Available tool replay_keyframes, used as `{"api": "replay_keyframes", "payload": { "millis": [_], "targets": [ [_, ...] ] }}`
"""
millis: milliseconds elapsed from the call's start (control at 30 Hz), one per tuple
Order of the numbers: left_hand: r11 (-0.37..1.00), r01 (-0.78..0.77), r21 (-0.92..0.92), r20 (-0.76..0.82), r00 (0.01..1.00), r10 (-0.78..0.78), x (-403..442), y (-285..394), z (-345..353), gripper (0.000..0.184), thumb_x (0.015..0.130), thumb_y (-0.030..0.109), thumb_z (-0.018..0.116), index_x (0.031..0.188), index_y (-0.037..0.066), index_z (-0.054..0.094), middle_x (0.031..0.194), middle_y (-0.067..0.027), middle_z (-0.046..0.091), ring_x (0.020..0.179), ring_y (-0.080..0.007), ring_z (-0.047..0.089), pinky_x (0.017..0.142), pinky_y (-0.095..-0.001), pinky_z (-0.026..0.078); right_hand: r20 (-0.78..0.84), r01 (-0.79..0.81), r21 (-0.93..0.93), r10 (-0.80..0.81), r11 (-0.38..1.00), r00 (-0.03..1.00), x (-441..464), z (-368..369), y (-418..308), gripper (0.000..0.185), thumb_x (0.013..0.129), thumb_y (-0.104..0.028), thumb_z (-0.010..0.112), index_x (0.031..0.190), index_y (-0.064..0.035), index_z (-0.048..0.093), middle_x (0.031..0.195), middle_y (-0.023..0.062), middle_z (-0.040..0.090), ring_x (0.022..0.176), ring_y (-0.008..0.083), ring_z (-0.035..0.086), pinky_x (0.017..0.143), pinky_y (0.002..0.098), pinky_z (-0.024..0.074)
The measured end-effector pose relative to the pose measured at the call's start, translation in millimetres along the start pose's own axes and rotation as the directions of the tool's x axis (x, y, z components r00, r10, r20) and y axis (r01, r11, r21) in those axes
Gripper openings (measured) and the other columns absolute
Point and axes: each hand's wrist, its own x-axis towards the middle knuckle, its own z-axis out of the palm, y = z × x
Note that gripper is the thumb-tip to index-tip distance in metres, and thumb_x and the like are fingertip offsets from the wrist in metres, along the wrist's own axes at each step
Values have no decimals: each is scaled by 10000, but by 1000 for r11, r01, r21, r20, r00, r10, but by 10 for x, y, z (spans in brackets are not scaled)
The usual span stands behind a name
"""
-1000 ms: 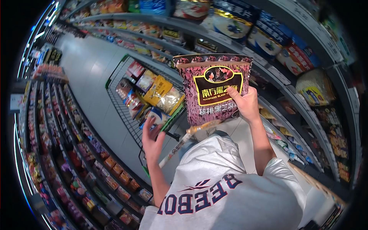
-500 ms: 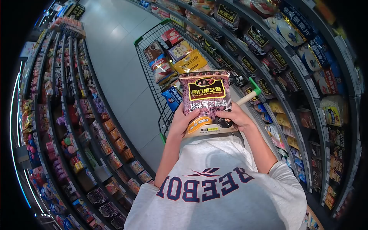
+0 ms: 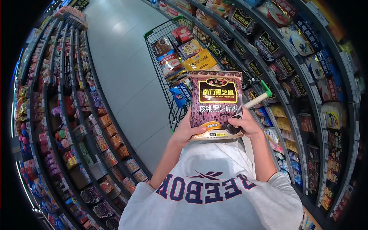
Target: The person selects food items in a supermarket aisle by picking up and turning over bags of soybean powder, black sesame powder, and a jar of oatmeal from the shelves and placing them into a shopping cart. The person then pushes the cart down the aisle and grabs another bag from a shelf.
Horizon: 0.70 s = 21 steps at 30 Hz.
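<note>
A purple and black bag of black sesame powder (image 3: 217, 109) is held upright before my chest, its printed front facing me. My left hand (image 3: 188, 128) grips its lower left edge, thumb on the front. On the lower right edge, my right hand (image 3: 247, 122) is closed the same way, with its thumb pressed on the front. The fingers behind the bag are hidden. Just beyond it stands a wire shopping cart (image 3: 158, 63) with a green rim. Inside the cart lie a yellow bag (image 3: 199, 60), a red box (image 3: 183, 34), a blue packet (image 3: 180, 96) and several other packages.
To the right, shelves (image 3: 303, 73) hold rows of bagged foods, several like the one in my hands. Shelves (image 3: 86, 115) with small colourful packages curve along the left. A grey tiled aisle floor (image 3: 122, 65) runs between them. The cart's handle (image 3: 256, 100) is close to my right hand.
The bag and both hands have shifted a little to the right in view. My left thumb has slid lower on the bag. The cart also appears farther right and higher.
</note>
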Motion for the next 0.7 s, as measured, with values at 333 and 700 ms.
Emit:
{"api": "replay_keyframes", "payload": {
  "millis": [333, 700],
  "targets": [
    [996, -63, 59, 91, 994, 58, -70, 85, -23, 946, 795, -78, 757, 1578, 42, 241, 1439, -144, 524, 1307, -255, 554, 1107, -414, 456, 31, 7, 71, -9, 997, 999, -140, -44, 30, 840, 772, -31, 829, 1499, -12, 408, 1377, 76, 600, 1225, 166, 590, 1061, 332, 456],
    [997, -69, 18, 63, 996, 67, -94, 104, 0, 856, 817, -131, 713, 1547, 27, 297, 1413, -145, 544, 1285, -249, 571, 1108, -403, 453, -245, 48, -32, -54, 998, 968, -191, 23, 229, 765, 932, -132, 735, 1549, 15, 307, 1434, 149, 534, 1257, 220, 566, 1043, 353, 479]
  ]
}}
